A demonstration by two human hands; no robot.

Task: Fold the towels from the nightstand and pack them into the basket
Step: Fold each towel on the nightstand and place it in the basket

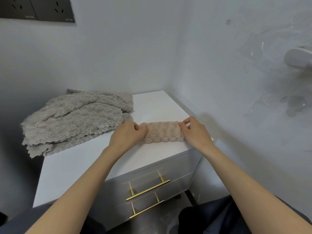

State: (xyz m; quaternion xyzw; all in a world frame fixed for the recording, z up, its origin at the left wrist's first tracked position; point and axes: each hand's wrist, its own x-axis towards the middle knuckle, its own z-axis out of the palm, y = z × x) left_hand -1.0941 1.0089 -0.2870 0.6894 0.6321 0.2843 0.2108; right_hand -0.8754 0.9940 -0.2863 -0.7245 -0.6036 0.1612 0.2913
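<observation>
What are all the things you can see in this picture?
beige towel: one, beige, folded into a strip on the nightstand's front right.
grey towels: rumpled pile, count unclear, grey, on the nightstand's left.
nightstand: one, white top, in the corner.
drawer handles: two, gold, on the nightstand's front.
socket panel: one, dark, wall at top left.
white fixture: one, white, right wall; too blurred to name.
left hand: one, grips the beige towel's left end.
right hand: one, pinches its right end.

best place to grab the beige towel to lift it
By its two short ends, coming in from either side: the beige towel lies folded into a long narrow strip, so a middle grip would likely let both ends sag.
</observation>
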